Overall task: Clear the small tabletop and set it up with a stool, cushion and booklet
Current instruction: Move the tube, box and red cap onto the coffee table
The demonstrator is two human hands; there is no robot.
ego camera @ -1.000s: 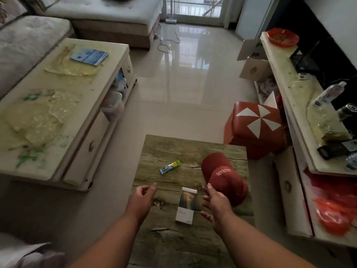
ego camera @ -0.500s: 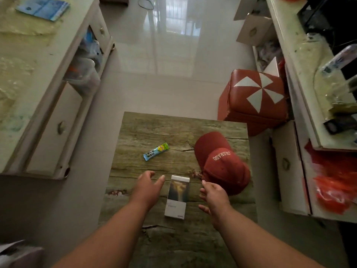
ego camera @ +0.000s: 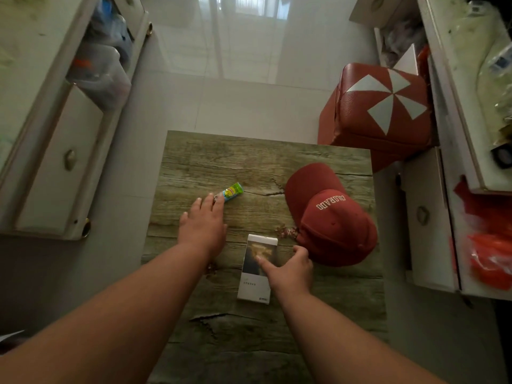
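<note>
Wood-grain desk (ego camera: 277, 342) fills the centre, with a red and white stool (ego camera: 379, 112) on the floor just beyond its far right corner. On the desk's right side lies a red cap (ego camera: 332, 217). Half a second ago both hands hovered either side of the white box (ego camera: 257, 268) near the desk's middle; now the right hand (ego camera: 291, 268) has closed in, its grip grasping the box's right edge, thumb on top. The left hand (ego camera: 203, 227) has reached toward the far left, fingers flat and released, tips touching the small green packet (ego camera: 231, 192). Clearing appears to be just starting; no cushion or booklet is identifiable here.
</note>
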